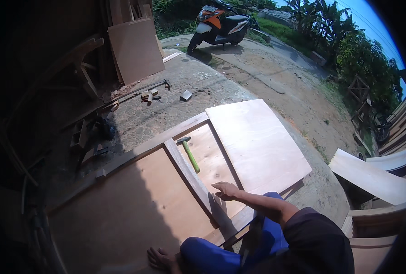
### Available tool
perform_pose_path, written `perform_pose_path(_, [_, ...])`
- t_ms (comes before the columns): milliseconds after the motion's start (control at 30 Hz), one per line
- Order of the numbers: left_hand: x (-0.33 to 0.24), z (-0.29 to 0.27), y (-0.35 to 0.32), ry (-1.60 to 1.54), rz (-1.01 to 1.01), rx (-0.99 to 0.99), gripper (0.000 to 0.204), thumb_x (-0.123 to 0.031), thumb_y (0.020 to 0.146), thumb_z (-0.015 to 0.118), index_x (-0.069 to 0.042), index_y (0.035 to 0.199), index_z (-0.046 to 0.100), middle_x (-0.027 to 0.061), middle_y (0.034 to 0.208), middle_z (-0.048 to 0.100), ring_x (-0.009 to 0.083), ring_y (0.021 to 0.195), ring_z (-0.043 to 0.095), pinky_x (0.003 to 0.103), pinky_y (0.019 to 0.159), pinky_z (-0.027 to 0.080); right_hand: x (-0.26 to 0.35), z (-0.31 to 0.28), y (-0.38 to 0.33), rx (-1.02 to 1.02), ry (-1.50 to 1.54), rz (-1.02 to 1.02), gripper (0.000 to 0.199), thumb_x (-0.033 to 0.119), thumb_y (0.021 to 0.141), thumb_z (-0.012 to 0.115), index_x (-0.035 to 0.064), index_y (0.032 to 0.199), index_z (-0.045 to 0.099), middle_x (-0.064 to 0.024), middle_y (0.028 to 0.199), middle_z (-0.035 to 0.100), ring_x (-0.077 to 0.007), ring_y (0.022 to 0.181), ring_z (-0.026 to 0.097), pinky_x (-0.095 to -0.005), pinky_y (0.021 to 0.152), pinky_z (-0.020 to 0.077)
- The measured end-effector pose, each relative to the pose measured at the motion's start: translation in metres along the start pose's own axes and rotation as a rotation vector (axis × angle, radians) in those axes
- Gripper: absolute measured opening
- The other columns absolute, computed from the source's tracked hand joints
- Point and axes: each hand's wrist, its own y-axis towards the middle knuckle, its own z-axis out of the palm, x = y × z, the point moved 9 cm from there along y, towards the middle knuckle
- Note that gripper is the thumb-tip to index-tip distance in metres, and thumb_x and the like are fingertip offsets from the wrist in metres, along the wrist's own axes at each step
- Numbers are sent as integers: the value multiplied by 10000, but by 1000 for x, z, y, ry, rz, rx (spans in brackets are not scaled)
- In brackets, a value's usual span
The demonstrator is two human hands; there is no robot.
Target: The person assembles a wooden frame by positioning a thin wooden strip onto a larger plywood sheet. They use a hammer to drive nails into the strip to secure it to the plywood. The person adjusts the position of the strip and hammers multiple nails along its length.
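Observation:
A large wooden frame (153,142) with panels set into it lies on the ground in front of me. My left hand (162,260) rests flat on its big brown panel (121,196), fingers spread. Over the smaller, sunlit plywood panel (212,160), my right hand (227,191) reaches in beside the wooden crosspiece (189,179). Its fingers stretch out to the left and hold nothing that I can see. A hammer (191,157) with a green handle and dark head lies on that small panel, beyond my right hand. Pale plywood (257,141) covers the frame's right end.
Wood scraps (150,95) and a long bar clamp (139,93) lie on the concrete beyond the frame. Boards (137,50) lean at the back left. An orange and white scooter (219,25) is parked farther off. Curved white sheets (372,176) stand at the right.

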Motion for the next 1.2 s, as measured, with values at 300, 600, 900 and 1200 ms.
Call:
perform_pose_path(300, [11,50,-24,21,91,-18,396,-439,1012,480,-216,1308,621,14,1378,620,178,1217,593,455,995,409,28,-97,-271,52,-201,-129,463,417,953,599,139,1324,589,-76,1222,647,-248,1191,582,-514,1072,333])
perform_pose_path(600, [-76,-1,-14,35,321,652,412,-375,1014,512,-128,1334,590,62,1320,633,196,1073,624,385,873,461,73,-154,-382,113,100,-21,400,482,964,544,106,979,681,-97,913,686,-297,996,638,-467,971,410])
perform_pose_path(900, [-373,-243,-168,-668,124,1662,456,-328,1050,502,-50,1412,520,87,1174,654,143,769,603,213,627,426,68,-188,-526,-278,330,616,358,414,949,541,87,992,678,-162,966,693,-368,999,639,-514,844,467])
perform_pose_path(1200, [-574,-568,-270,-784,1054,1794,575,-337,1041,543,28,1476,450,168,1281,646,151,912,647,272,713,491,48,-286,-744,-348,795,1095,402,334,927,507,96,1188,699,-199,1197,683,-390,1140,630,-502,1006,472])
